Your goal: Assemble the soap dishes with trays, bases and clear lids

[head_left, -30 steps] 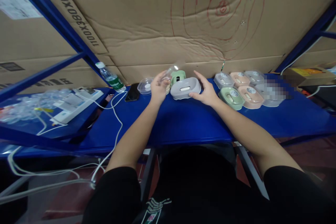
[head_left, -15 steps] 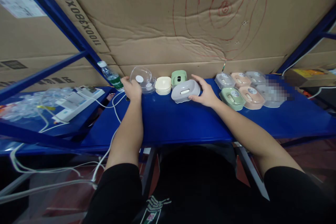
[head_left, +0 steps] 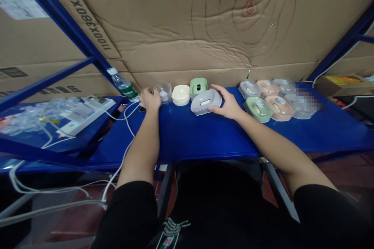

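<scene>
My right hand (head_left: 229, 103) grips the right end of a grey oval plastic box (head_left: 206, 102), tilted above the blue table, with a pale bar-shaped piece in its middle slot. At the back left, my left hand (head_left: 150, 99) has its fingers closed at the left edge of a clear plastic lid (head_left: 163, 88); its fingertips are partly hidden. The lid sits low among the clear pieces there. Between the hands are a stack of cream trays (head_left: 181, 95) and a stack of green trays (head_left: 198, 84), the top green one with a black piece in it.
Several lidded boxes, among them a green box (head_left: 258, 109) and a pink box (head_left: 279, 107), stand in rows on the right. A water bottle (head_left: 124, 85) leans at the back left. White cables (head_left: 127, 124) cross the blue table (head_left: 201, 136). Cardboard (head_left: 175, 23) stands behind.
My left hand has lowered the clear lid, which was raised and tilted, down to the other clear pieces. My right hand and the grey box have hardly moved.
</scene>
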Action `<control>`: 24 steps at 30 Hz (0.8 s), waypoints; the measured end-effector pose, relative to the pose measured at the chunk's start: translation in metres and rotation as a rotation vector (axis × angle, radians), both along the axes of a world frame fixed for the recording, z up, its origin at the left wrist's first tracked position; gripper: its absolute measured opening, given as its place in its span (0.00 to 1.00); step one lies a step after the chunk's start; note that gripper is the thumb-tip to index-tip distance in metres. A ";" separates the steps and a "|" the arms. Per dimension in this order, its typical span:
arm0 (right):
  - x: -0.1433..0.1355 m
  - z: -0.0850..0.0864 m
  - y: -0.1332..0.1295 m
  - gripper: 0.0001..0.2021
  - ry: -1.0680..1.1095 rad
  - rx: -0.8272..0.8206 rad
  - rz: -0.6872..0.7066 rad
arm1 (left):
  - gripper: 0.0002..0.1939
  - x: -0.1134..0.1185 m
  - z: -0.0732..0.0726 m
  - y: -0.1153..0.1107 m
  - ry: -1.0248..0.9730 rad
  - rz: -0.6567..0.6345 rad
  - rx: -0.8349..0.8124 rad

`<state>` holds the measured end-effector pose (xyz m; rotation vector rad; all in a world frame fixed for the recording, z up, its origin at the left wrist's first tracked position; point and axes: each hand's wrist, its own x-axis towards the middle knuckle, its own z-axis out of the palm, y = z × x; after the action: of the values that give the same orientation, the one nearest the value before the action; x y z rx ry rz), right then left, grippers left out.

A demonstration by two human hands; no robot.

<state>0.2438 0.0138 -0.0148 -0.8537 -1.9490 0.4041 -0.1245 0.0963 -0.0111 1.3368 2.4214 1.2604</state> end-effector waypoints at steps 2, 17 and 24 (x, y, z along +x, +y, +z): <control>0.000 -0.001 0.000 0.56 -0.005 -0.007 -0.005 | 0.29 0.000 -0.001 0.000 0.018 -0.029 -0.005; -0.003 0.003 -0.003 0.54 0.056 -0.036 -0.006 | 0.25 0.023 0.011 -0.026 0.282 -0.351 0.385; 0.001 0.000 0.008 0.57 0.267 -0.147 -0.022 | 0.44 0.084 0.017 -0.054 0.439 -1.197 0.442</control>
<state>0.2451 0.0222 -0.0147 -0.8659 -1.6781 0.6217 -0.0401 0.0427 0.0062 2.7289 0.9429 1.1455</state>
